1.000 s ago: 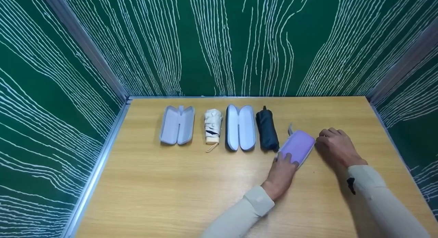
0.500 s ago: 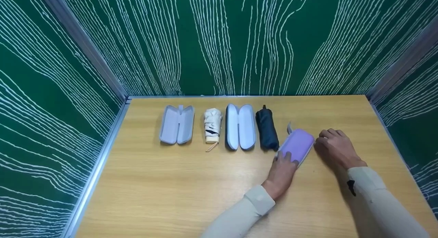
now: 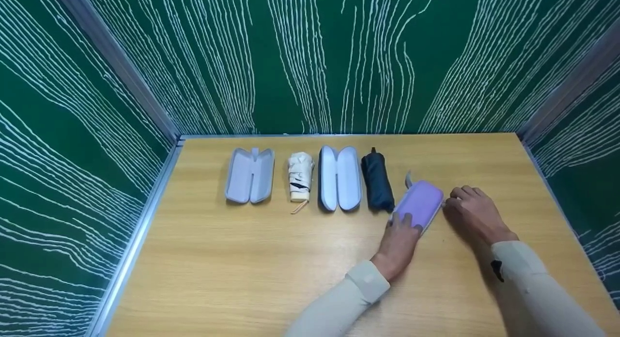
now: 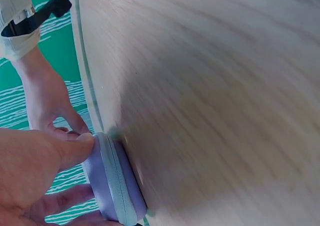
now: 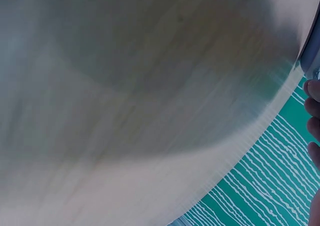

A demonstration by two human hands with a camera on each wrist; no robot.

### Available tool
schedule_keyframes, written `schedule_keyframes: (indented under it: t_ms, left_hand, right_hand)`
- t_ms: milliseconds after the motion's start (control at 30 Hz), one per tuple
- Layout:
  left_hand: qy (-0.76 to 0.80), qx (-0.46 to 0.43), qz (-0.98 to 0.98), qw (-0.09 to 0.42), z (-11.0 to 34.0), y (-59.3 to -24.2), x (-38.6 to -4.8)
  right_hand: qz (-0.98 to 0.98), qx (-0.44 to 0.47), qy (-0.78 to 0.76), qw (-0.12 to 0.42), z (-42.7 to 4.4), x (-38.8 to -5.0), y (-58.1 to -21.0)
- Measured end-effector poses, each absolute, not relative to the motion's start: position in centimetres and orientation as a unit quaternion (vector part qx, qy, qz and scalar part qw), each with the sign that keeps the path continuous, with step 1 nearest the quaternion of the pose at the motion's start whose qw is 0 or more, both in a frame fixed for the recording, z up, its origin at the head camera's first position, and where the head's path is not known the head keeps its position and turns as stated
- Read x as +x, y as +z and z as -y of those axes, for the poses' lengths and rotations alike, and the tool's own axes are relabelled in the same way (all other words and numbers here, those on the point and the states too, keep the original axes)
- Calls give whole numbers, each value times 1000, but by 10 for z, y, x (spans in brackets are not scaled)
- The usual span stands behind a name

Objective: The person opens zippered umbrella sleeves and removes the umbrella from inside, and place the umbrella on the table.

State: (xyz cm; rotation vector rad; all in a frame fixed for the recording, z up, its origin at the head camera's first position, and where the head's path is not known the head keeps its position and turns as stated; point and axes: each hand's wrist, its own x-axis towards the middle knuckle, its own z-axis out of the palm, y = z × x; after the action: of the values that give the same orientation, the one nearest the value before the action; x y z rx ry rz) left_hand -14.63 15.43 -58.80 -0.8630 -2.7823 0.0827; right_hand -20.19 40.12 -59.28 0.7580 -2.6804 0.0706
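A purple zip-up hard case with a grey wrist strap lies slanted on the table. My left hand grips its near end, thumb on one side and fingers on the other. The grey zip along its side looks closed over the stretch seen in the left wrist view. At the case's right side, my right hand has curled fingers and seems to pinch the small zip pull. The right wrist view catches only its fingertips at the edge, beside the case. The case's contents are hidden.
Left of the purple case, a dark folded umbrella lies close to its corner. Further left are an open dark case with pale lining, a cream folded umbrella and an open grey case. Green walls enclose the table.
Very little differs. The purple case and my right hand have shifted marginally left, while my left hand keeps its hold on the near end.
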Motion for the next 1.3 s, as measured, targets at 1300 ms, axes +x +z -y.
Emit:
schedule_keyframes:
  t_ms: [1300]
  left_hand:
    - [89,-304,941,121,-155,-576,-148]
  right_hand:
    - [929,284,68,228,-386,-184,-602]
